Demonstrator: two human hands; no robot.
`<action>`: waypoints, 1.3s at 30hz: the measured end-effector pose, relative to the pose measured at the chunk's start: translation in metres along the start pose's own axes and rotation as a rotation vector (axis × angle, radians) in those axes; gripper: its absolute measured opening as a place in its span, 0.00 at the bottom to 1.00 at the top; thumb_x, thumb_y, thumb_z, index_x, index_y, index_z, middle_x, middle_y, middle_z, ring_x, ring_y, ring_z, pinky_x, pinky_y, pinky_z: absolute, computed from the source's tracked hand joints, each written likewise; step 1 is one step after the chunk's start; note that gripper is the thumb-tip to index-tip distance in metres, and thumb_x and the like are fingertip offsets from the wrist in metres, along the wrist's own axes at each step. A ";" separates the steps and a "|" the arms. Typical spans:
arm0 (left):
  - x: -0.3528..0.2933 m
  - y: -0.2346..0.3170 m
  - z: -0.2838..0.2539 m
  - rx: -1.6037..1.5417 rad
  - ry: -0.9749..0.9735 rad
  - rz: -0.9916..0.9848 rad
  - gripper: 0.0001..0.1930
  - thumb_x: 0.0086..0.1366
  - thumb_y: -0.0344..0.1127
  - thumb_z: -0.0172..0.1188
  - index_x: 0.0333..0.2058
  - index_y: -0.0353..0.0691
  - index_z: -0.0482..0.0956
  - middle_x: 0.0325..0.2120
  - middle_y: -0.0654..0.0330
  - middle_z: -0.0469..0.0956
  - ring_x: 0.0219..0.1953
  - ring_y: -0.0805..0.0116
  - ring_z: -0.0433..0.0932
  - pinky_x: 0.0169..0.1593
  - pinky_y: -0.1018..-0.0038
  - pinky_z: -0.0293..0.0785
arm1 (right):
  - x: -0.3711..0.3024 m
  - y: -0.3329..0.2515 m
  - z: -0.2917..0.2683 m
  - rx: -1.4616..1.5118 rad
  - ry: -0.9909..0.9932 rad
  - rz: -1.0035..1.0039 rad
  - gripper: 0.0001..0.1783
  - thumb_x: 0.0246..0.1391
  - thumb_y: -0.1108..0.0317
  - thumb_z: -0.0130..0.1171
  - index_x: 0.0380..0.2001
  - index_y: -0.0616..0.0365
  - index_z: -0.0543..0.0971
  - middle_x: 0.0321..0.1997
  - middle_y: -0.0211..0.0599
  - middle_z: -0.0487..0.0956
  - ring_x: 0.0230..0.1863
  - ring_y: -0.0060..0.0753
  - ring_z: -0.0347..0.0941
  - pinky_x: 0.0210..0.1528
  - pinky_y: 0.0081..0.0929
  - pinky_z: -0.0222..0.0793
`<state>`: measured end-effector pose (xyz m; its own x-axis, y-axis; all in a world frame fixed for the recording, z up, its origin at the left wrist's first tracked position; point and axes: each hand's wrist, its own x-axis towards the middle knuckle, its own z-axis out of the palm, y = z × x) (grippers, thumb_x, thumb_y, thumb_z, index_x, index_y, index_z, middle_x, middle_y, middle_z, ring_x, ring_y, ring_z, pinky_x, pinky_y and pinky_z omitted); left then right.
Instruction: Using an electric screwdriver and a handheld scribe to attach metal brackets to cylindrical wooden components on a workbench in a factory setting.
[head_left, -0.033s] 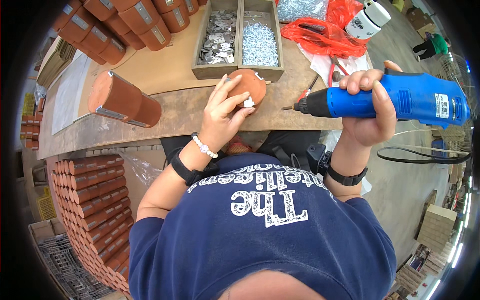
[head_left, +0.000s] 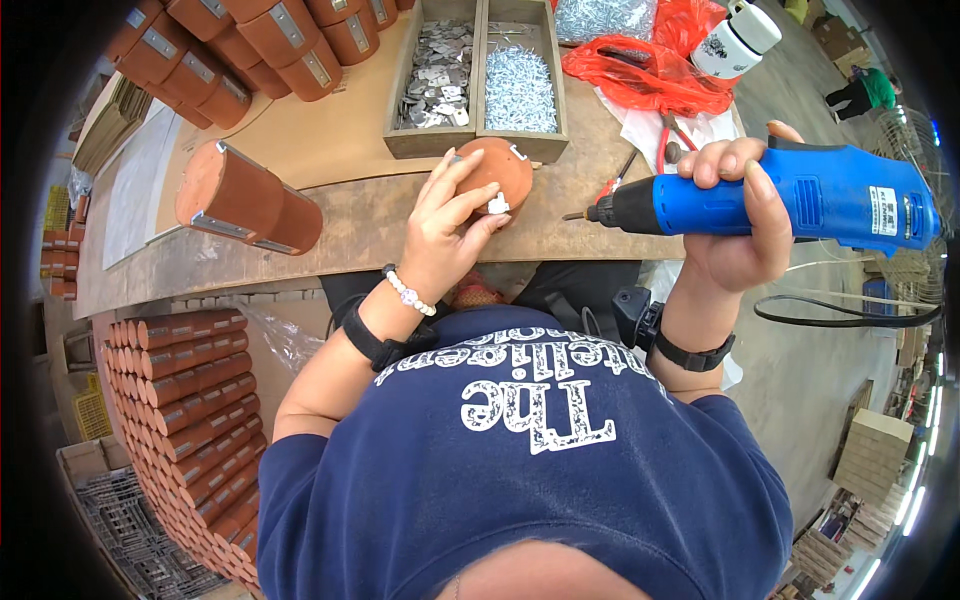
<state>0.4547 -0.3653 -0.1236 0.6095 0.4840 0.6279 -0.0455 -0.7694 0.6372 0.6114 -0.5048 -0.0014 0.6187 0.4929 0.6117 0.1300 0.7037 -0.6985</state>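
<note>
My left hand (head_left: 448,212) rests over a reddish-brown cylinder (head_left: 508,172) on the bench in front of me. Between its thumb and forefinger is a small light metal plate (head_left: 498,204), held at the cylinder's near edge. A metal strip end shows at the cylinder's far right rim. My right hand (head_left: 742,205) grips a blue electric screwdriver (head_left: 810,198), held level, its bit pointing left toward the cylinder but apart from it. Farther left lies a second such cylinder (head_left: 260,205) with metal strips along its side.
Beyond my left hand, a wooden box (head_left: 392,135) holds metal plates (head_left: 436,75) and screws (head_left: 520,90) in separate compartments. Red-handled pliers (head_left: 664,140), a red plastic bag (head_left: 640,85) and a white flask (head_left: 735,42) sit at the right. Stacked cylinders (head_left: 190,400) stand lower left.
</note>
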 end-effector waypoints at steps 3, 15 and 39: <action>0.000 -0.001 0.000 0.011 -0.004 -0.002 0.18 0.36 0.28 0.66 0.31 0.39 0.76 0.43 0.53 0.69 0.50 0.48 0.63 0.49 0.64 0.64 | 0.000 0.000 0.001 -0.008 -0.011 0.005 0.24 0.42 0.70 0.47 0.45 0.66 0.58 0.24 0.40 0.68 0.25 0.33 0.66 0.31 0.35 0.64; 0.047 -0.005 -0.037 0.018 -0.144 0.053 0.21 0.51 0.38 0.56 0.44 0.37 0.69 0.45 0.50 0.66 0.49 0.56 0.64 0.50 0.68 0.61 | 0.001 -0.002 0.000 -0.016 -0.020 -0.023 0.25 0.43 0.70 0.46 0.46 0.66 0.57 0.24 0.39 0.67 0.25 0.33 0.66 0.31 0.35 0.64; 0.139 -0.069 0.034 0.623 -0.671 0.114 0.04 0.41 0.36 0.60 0.18 0.46 0.77 0.23 0.59 0.74 0.33 0.60 0.72 0.35 0.67 0.67 | 0.001 -0.007 0.001 0.055 0.081 -0.090 0.24 0.41 0.77 0.48 0.44 0.64 0.57 0.21 0.39 0.66 0.21 0.30 0.65 0.28 0.30 0.65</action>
<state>0.5700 -0.2594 -0.0951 0.9674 0.1982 0.1575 0.1823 -0.9771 0.1097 0.6107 -0.5088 0.0043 0.6675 0.3851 0.6374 0.1465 0.7713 -0.6194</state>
